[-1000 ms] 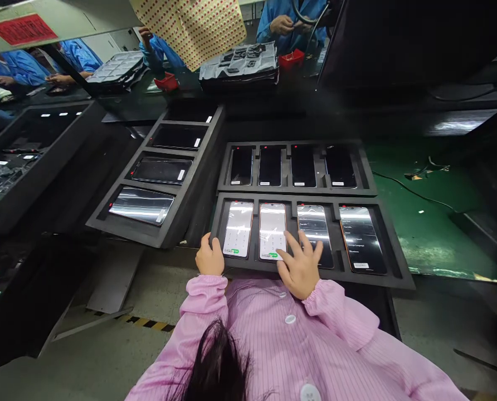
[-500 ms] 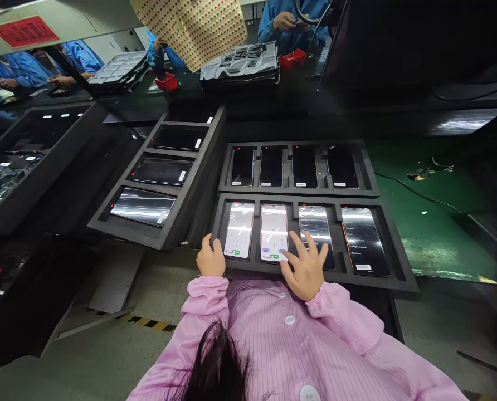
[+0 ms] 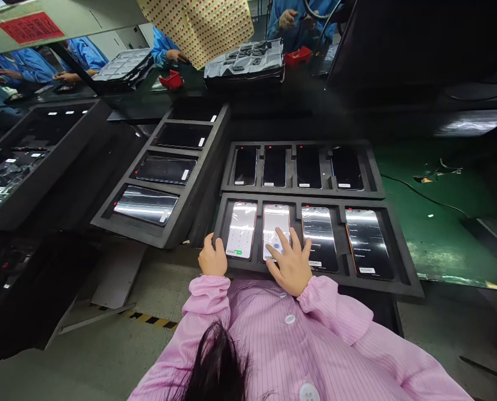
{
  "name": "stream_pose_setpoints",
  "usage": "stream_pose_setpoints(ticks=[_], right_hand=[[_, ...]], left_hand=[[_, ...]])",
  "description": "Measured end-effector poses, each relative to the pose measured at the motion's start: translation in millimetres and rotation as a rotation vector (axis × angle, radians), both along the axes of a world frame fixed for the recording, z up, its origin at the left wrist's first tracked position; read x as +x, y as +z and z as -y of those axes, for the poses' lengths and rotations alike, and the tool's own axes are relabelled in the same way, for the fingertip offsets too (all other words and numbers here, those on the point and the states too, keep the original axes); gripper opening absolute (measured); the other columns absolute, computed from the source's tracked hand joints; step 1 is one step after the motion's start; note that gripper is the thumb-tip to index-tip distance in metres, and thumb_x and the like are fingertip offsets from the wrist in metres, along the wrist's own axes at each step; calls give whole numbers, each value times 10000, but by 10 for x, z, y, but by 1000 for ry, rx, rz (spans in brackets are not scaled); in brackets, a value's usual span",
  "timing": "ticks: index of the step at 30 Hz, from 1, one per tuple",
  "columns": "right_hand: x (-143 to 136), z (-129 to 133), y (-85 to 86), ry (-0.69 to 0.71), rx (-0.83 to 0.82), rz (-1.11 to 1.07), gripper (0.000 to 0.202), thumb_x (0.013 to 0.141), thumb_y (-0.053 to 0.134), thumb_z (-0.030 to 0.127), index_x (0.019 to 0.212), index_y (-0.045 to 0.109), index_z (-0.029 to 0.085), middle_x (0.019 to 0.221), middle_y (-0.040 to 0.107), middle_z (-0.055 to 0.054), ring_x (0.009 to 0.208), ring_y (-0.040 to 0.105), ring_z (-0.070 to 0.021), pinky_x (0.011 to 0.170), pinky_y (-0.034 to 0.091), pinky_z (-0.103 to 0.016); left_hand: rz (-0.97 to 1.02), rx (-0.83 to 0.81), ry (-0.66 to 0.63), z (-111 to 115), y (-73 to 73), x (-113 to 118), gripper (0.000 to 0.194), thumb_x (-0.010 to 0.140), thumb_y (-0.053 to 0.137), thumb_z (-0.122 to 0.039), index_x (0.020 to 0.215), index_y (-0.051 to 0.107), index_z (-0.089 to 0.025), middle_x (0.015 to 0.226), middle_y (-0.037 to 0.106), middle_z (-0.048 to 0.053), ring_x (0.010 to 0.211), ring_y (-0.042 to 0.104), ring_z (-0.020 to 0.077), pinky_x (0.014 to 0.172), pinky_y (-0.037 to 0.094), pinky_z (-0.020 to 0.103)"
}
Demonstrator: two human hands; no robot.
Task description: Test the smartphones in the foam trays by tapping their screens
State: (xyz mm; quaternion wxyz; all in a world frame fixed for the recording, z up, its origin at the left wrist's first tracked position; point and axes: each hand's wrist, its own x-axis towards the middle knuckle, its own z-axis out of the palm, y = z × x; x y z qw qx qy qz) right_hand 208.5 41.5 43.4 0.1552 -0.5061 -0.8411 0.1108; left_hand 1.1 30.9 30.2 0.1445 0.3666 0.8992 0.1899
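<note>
A: Where was the phone under your fingers?

B: The bright phone [image 3: 276, 217] lay face up in the second slot from the left of the near tray [image 3: 341, 238]. Your right grip [image 3: 292, 264] was spread over its lower half, grasping nothing.

A: So what could have gone wrong for you?

B: A stray tap, I'd judge. With your fingers splayed, the outermost one came right beside the dark phone [image 3: 326, 245] to the right, so a slight drift might have set off the wrong screen.

A: And your left grip [image 3: 213, 257]?

B: You had it curled at the tray's near left corner; I couldn't tell whether it clenched the rim. The tray's front seemed to jut past the edge of the bench [image 3: 453, 239], so leaning hard there might have tipped it.

A: Anything farther out?

B: Your shoving it forward might have jarred the back tray [image 3: 291, 175] close behind.
</note>
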Motion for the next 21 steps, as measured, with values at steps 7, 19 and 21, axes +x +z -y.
stream_pose_setpoints(ticks=[7,19,21], right_hand=[[167,62,-48,-146,118,-74,258,805,458,285,757,702,218,1271,506,-89,1252,299,-359,962,152,-641],[84,62,-30,-25,54,-63,270,819,443,318,897,690,242,1342,432,-99,1283,238,-361,944,170,-654],[141,65,-55,-107,97,-79,267,816,443,295,810,700,222,1297,477,-106,1268,274,-351,949,180,-641]], left_hand=[[1,-2,-5,1,-10,-12,405,851,328,-369,1142,541,-185,937,671,110,842,612,244,713,420,318],[15,-8,6,-3,21,11,410,848,324,-367,1147,535,-180,966,664,125,860,608,257,731,412,334],[15,-3,7,-4,21,10,411,848,325,-369,1147,536,-181,974,662,126,865,607,258,734,411,334]])
